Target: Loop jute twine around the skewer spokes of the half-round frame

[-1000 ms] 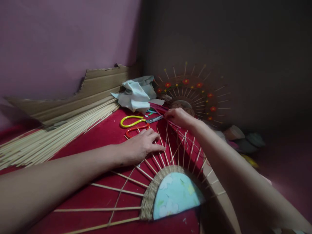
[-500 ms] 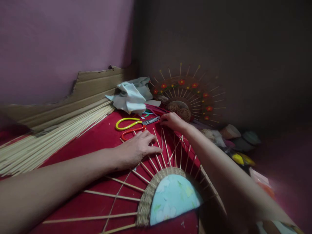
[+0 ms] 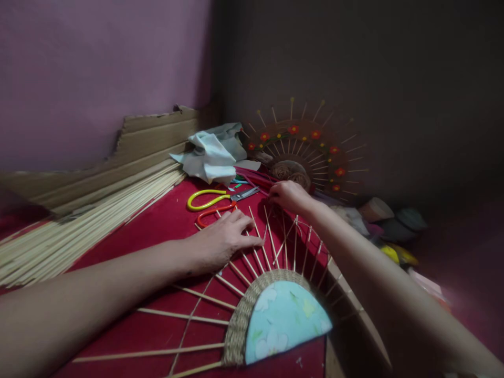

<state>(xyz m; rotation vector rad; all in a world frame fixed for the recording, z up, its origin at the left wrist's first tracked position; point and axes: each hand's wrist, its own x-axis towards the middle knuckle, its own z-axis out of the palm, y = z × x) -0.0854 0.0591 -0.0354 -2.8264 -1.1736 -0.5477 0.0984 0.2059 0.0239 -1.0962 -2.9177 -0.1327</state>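
Observation:
A half-round fan frame lies on red cloth, with thin wooden sticks [image 3: 200, 316] spreading from a woven straw band [image 3: 237, 325] around a light blue floral panel [image 3: 289, 320]. A thin cord [image 3: 187, 323] crosses the sticks on the left. My left hand [image 3: 220, 244] rests over the upper sticks, thumb and forefinger apart. Beyond the stick tips, my right hand [image 3: 290, 197] has its fingers bent together; whatever they pinch is hidden. Scissors [image 3: 232, 198] with one yellow and one red handle lie open between the hands, just beyond the left one.
A bundle of pale sticks [image 3: 98, 223] lies at left along torn cardboard [image 3: 153, 136]. Crumpled pale cloth [image 3: 208, 157] sits at the back, near a flower-decorated fan [image 3: 315, 135] and brown twine balls [image 3: 293, 176]. Dim clutter, including a tub [image 3: 376, 209], lines the right.
My right hand has shifted slightly to the right, away from the scissor tips. The left hand stays in place on the sticks, and the fan appears slightly further right.

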